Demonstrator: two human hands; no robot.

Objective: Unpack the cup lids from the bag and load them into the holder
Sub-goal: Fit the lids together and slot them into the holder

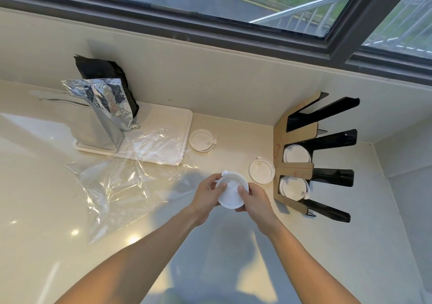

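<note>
Both hands hold a white cup lid point(230, 192) above the counter; it may be a small stack, I cannot tell. My left hand point(207, 192) grips its left rim, my right hand point(253, 198) its right rim. The lid holder point(297, 170), brown card with black dividers, stands at the right against the wall. White lids sit in two of its slots: one lid group point(296, 154) in the middle slot, another point(292, 186) in the slot below. A loose lid point(261, 171) lies next to the holder. Another loose lid point(201, 140) rests further back. The clear plastic bag point(121, 182) lies flattened at the left.
A white board point(163, 137) lies at the back left, with a silver foil pouch point(105, 114) and a black pouch point(102, 69) standing on it. The cream counter point(46, 210) meets a wall under a dark-framed window point(233, 34). A side wall point(406, 163) closes the right.
</note>
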